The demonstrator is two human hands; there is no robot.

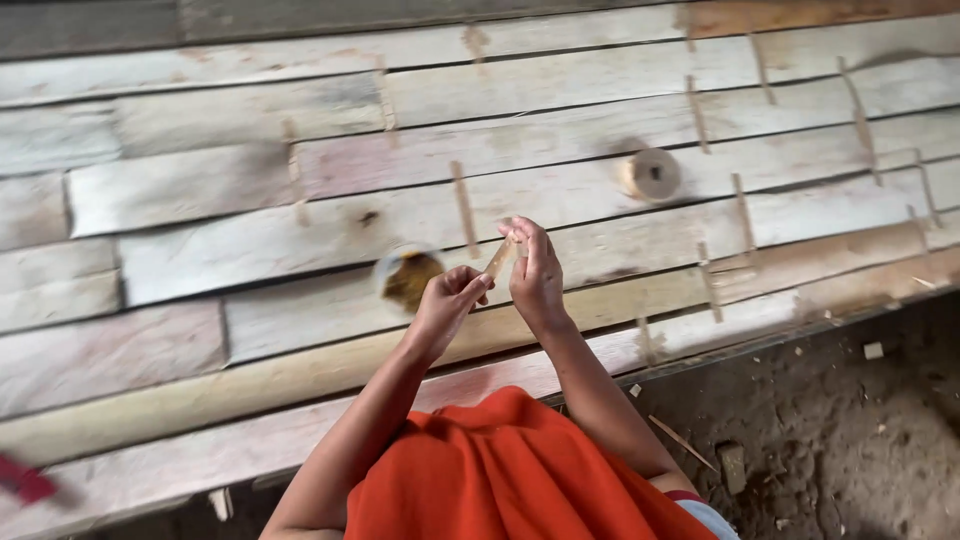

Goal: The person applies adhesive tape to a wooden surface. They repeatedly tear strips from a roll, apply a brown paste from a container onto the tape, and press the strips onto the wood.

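Observation:
Both of my hands are raised over a surface of pale wooden planks [250,230]. My right hand [535,275] pinches the upper end of a short strip of brown tape [500,258]. My left hand [447,303] grips the strip's lower end, fingers curled. The strip runs slanted between the two hands. A roll of brown tape [651,174] lies on the planks beyond my right hand, apart from it. A small round container [408,278] with brown contents sits on the planks just left of my left hand. Several tape strips [463,208] are stuck across plank seams.
Orange cloth [500,470] covers my lap at the bottom. Bare dirt ground [830,420] with wood scraps lies to the right, below the planks' edge. A red object [25,480] shows at the bottom left corner.

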